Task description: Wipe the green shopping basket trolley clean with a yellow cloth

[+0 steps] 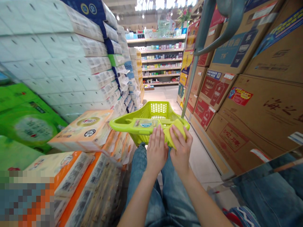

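Observation:
A lime-green shopping basket [132,127] with a mesh front stands ahead of my knees. My left hand [156,151] rests at its near rim, fingers stretched out side by side, fingertips by the handle's label [146,124]. Beside it, my right hand [182,148] grips a folded yellow cloth [178,127] and presses it against the right part of the rim and handle. The cloth covers that corner. A grey metal pole [190,85] rises from the basket's right side to a grey grip [221,41]. The inside bottom of the basket is mostly hidden.
Tall stacks of white tissue packs [54,53] line the left, with orange packs [85,129] lower down. Brown cartons [262,116] are piled along the right. A tiled aisle [163,94] leads to stocked shelves [162,50] at the back. A mirror-like surface [276,186] stands lower right.

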The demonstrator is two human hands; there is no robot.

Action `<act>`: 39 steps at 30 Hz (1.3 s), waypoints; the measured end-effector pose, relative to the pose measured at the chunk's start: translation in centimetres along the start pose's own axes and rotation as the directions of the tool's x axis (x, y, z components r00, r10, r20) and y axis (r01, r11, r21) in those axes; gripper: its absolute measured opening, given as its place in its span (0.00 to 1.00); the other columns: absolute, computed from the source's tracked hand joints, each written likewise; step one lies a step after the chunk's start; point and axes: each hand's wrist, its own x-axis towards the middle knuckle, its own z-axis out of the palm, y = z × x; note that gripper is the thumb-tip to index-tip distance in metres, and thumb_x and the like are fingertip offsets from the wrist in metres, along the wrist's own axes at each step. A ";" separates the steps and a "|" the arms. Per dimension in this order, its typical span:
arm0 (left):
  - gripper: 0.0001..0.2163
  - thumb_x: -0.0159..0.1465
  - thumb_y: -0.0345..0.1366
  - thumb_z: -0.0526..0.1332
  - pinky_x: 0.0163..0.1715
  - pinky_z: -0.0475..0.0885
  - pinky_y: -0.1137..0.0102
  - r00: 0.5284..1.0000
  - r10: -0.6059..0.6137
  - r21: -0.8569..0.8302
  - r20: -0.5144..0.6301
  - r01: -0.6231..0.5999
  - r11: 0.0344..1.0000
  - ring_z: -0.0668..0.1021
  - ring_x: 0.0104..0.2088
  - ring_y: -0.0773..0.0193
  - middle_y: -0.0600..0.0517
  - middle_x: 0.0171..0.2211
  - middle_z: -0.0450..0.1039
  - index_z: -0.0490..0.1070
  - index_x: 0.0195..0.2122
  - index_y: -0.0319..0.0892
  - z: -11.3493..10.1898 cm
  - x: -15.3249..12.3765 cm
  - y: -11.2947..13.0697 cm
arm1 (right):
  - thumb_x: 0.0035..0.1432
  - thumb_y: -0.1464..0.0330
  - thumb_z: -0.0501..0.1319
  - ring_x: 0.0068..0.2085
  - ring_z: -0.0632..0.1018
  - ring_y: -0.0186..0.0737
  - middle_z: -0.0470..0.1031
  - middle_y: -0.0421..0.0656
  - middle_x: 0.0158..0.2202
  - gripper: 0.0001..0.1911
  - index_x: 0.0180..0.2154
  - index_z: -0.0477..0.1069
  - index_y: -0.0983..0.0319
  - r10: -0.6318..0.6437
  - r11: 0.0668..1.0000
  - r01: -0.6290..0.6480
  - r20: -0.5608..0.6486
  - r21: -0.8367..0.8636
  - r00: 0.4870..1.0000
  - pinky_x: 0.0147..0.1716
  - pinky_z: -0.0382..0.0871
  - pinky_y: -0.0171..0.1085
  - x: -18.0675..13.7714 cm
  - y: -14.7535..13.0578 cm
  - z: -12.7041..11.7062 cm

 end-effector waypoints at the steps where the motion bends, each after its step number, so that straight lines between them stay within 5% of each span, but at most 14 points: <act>1: 0.31 0.68 0.30 0.51 0.66 0.61 0.54 1.000 0.003 -0.009 -0.002 -0.003 1.000 0.51 0.72 0.52 0.37 0.70 0.53 0.42 0.71 0.33 0.0 0.0 0.0 | 0.63 0.80 0.49 0.68 0.57 0.46 0.72 0.42 0.61 0.33 0.66 0.60 0.53 -0.032 0.999 0.031 0.020 0.005 0.999 0.64 0.60 0.55 -0.3 -0.3 0.1; 5: 0.31 0.68 0.30 0.50 0.66 0.60 0.53 1.000 -0.004 -0.032 -0.010 0.004 0.999 0.52 0.72 0.52 0.37 0.70 0.52 0.41 0.72 0.34 0.0 0.0 0.0 | 0.63 0.79 0.50 0.67 0.60 0.46 0.72 0.42 0.60 0.31 0.65 0.63 0.53 -0.075 0.997 0.074 0.043 0.018 0.996 0.64 0.61 0.54 -0.3 0.9 -0.6; 12: 0.34 0.68 0.31 0.52 0.67 0.59 0.55 1.000 -0.012 -0.004 -0.002 0.012 1.000 0.51 0.72 0.53 0.37 0.70 0.52 0.37 0.72 0.33 -0.1 0.1 0.2 | 0.52 0.82 0.48 0.61 0.67 0.47 0.70 0.44 0.63 0.39 0.65 0.63 0.54 0.200 0.979 -0.194 -0.114 0.061 0.973 0.61 0.61 0.58 1.8 4.7 -1.9; 18: 0.33 0.68 0.31 0.52 0.66 0.60 0.54 1.000 -0.002 -0.018 -0.006 0.002 1.000 0.51 0.72 0.52 0.36 0.70 0.53 0.40 0.72 0.33 0.0 0.0 0.1 | 0.60 0.81 0.49 0.67 0.59 0.49 0.71 0.40 0.62 0.36 0.66 0.60 0.52 -0.002 1.000 0.002 0.019 -0.013 1.000 0.63 0.60 0.56 -0.1 0.3 -0.2; 21: 0.32 0.68 0.31 0.51 0.66 0.60 0.54 1.000 -0.002 -0.011 -0.007 0.001 1.000 0.52 0.72 0.53 0.37 0.70 0.54 0.41 0.72 0.34 -0.1 0.0 0.0 | 0.61 0.80 0.52 0.66 0.61 0.49 0.74 0.40 0.59 0.33 0.65 0.62 0.52 -0.109 0.994 0.108 0.040 0.013 0.993 0.63 0.60 0.54 -0.2 0.4 -0.2; 28: 0.32 0.68 0.31 0.52 0.67 0.58 0.55 1.000 -0.007 0.000 -0.013 0.007 1.000 0.51 0.72 0.53 0.37 0.70 0.54 0.41 0.72 0.33 -0.1 0.1 0.2 | 0.52 0.82 0.49 0.59 0.68 0.48 0.72 0.43 0.61 0.38 0.63 0.66 0.54 0.167 0.986 -0.163 -0.128 0.039 0.978 0.59 0.64 0.56 2.0 4.6 -1.4; 35: 0.31 0.67 0.31 0.53 0.66 0.59 0.54 1.000 0.019 0.026 -0.007 -0.019 0.999 0.48 0.72 0.52 0.35 0.69 0.55 0.45 0.70 0.30 0.2 0.0 0.0 | 0.62 0.80 0.51 0.66 0.60 0.49 0.73 0.40 0.59 0.33 0.65 0.62 0.53 -0.056 0.998 0.057 0.012 -0.031 0.998 0.63 0.61 0.53 0.2 -0.2 0.1; 39: 0.31 0.68 0.30 0.52 0.67 0.58 0.55 1.000 0.015 0.021 0.015 -0.015 1.000 0.50 0.72 0.53 0.37 0.70 0.53 0.45 0.71 0.32 -0.1 -0.1 -0.2 | 0.62 0.80 0.51 0.64 0.63 0.48 0.74 0.41 0.59 0.32 0.65 0.63 0.52 -0.089 0.996 0.089 0.021 -0.003 0.996 0.62 0.62 0.53 0.3 1.1 -0.5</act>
